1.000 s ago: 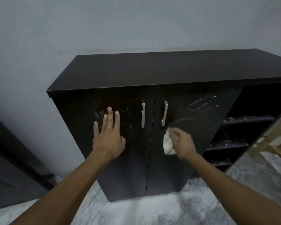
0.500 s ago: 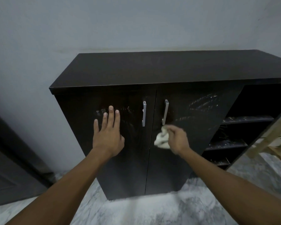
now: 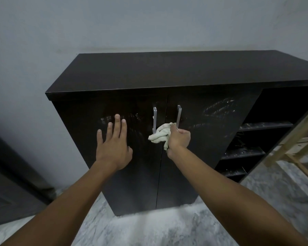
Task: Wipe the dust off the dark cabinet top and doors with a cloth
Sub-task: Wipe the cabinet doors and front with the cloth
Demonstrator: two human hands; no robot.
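Here, left hand flat on door; right hand clutching cloth at door seam.

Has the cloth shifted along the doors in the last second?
Yes. The cloth, gripped by the right hand, has moved left: it was right of the right door handle and now lies across the gap between both handles, reaching the left handle.
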